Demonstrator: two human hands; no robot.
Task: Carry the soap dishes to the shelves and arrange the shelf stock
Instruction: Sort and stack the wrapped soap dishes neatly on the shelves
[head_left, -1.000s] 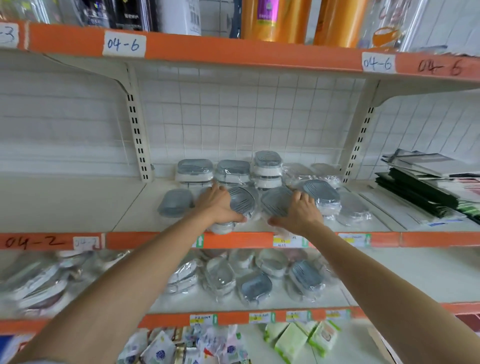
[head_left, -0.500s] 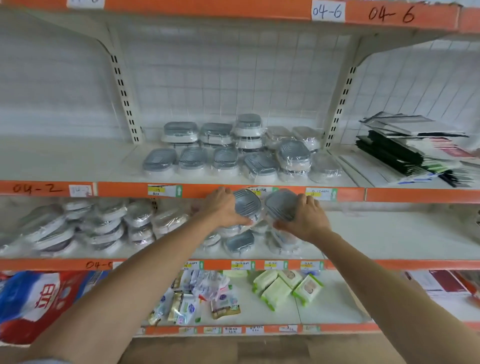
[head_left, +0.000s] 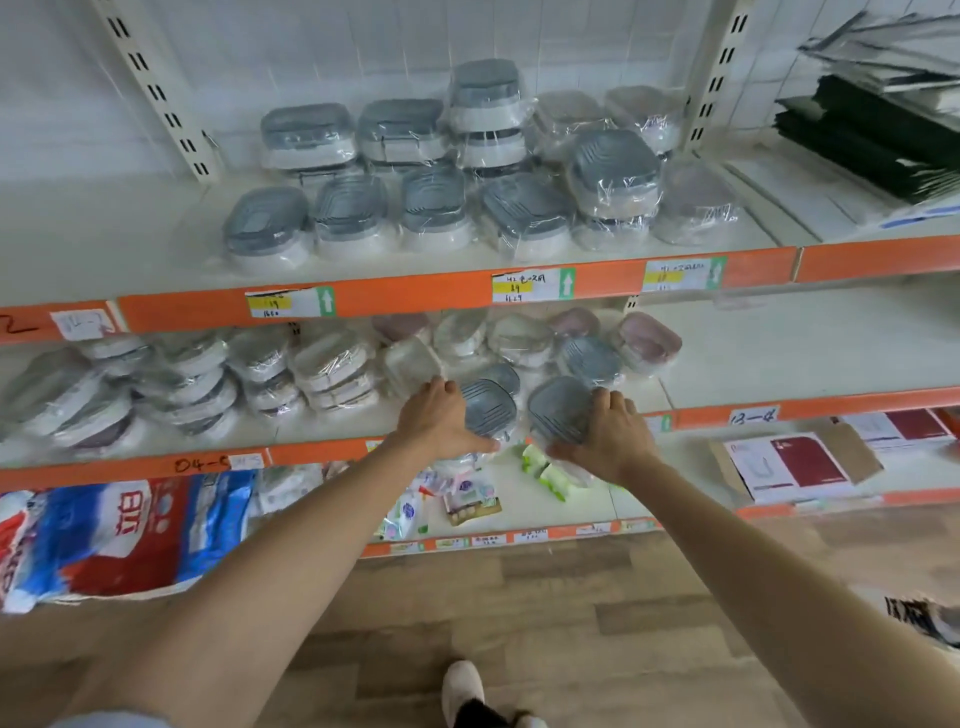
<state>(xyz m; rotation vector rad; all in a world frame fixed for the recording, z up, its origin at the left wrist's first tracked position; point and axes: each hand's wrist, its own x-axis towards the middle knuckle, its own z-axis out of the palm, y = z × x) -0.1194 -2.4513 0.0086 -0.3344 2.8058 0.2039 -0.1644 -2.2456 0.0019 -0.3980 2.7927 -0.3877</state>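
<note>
The orange-edged shelving (head_left: 457, 296) fills the wall, and the middle shelf (head_left: 779, 364) is where this is heading: bare board on its right half, wrapped soap dishes heaped across its left and centre. The shelf above carries a tidier block of grey-lidded soap dishes (head_left: 441, 171). The person holds 2 more, one per hand, right at the front lip of the middle shelf, just ahead of the heap. The left hand (head_left: 441, 423) grips the left soap dish (head_left: 485, 408) from its left side, fingers curled over its far edge; the right hand (head_left: 608, 436) grips the right soap dish (head_left: 558, 410) from its right side. Both dishes are tilted, ribbed lids facing the person, almost touching each other. The open space lies to the right, so I judge the right hand's dish is nearer to it.
</note>
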